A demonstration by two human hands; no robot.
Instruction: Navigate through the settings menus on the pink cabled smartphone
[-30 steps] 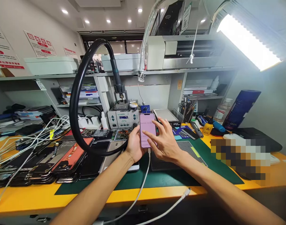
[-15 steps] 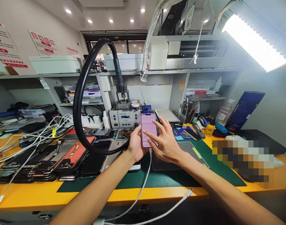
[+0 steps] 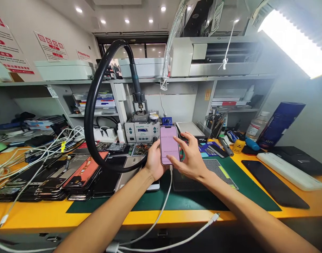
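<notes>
My left hand (image 3: pixel 153 162) grips a smartphone (image 3: pixel 169 144) upright above the green mat (image 3: pixel 176 200); its screen glows pink-white with lines of text. A white cable (image 3: pixel 161 211) plugs into the phone's bottom edge and hangs toward me. My right hand (image 3: pixel 190 157) hovers at the phone's right side with fingers spread, the thumb touching the lower part of the screen.
Several bare phone screens (image 3: pixel 71 175) lie stacked at left under a black hose loop (image 3: pixel 93 105). A soldering station (image 3: pixel 141 130) stands behind the phone. A dark slab (image 3: pixel 274 182) and a white keyboard (image 3: pixel 290 171) lie at right. A loose white cable end (image 3: pixel 215 217) rests at the desk's front edge.
My right hand's fingers have shifted lower on the screen, with the thumb now at its bottom part. The camera view has drifted slightly left and up.
</notes>
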